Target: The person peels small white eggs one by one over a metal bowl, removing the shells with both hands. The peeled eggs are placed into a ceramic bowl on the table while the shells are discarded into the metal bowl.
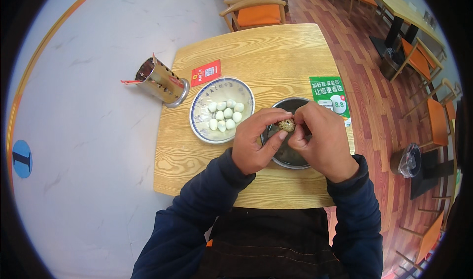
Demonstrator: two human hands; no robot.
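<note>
A speckled brown quail egg [286,125] is held between the thumb and fingers of my left hand [257,140]. From the other side, my right hand [321,138] curls its fingers in and pinches at the egg's shell. Both hands are over a round metal bowl [291,164] with a dark inside; they cover much of it, so its contents are hard to make out. To the left stands a white bowl with a blue rim [195,125]. Several peeled, pale quail eggs [227,113] lie in it.
A metal chopstick holder [165,82] stands by the wall at the table's left edge. On the wooden table [276,42] lie a red card [206,72] and a green printed sheet [329,94]. Orange-seated chairs [258,16] and a lined bin [406,161] stand around.
</note>
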